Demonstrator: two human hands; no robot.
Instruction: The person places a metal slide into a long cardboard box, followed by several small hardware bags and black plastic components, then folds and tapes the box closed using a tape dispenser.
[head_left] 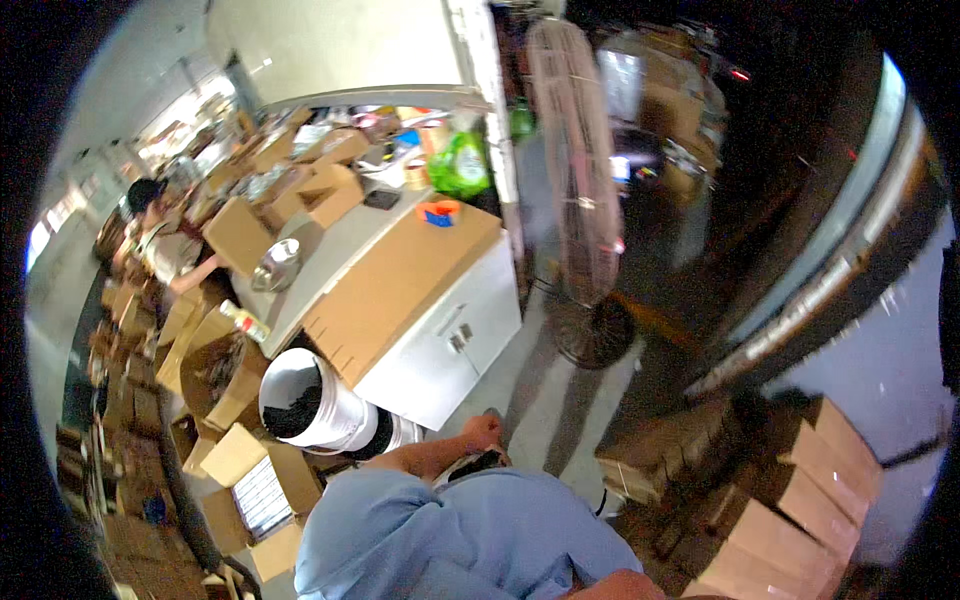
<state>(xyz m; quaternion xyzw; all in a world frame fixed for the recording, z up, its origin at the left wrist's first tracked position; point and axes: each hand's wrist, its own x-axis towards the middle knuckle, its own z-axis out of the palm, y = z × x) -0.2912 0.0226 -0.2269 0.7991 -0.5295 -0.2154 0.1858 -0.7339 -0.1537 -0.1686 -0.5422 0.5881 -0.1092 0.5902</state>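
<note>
From far away, I watch through the head camera. My left hand [483,432] is in front of my blue shirt [430,530]. Its fingers look a bit curled, but it is small and blurry, so I cannot tell if it grips something. My right arm [615,586] only peeks in at the bottom edge, and I cannot tell what its hand is doing.

The things nearest my left hand are to its left and ahead. A white bucket [342,415] with black stuff [295,412] inside is on its left. A second white bucket [408,434] is between that one and the hand. Just ahead of the hand is a white cabinet [435,360] with a flat brown cardboard sheet [400,290] on top. An orange and blue thing [438,213] sits on the sheet.

Farther ahead and left, a shiny bowl [277,265] rests on a grey surface [345,240]. Another person [172,248] reaches to a brown box [238,235] there. Ahead and right of my left hand stands a tall fan [575,150]. Behind and left is an open box [232,455] with white packs [262,497] in it. Well off to the right are more open boxes [780,545].
</note>
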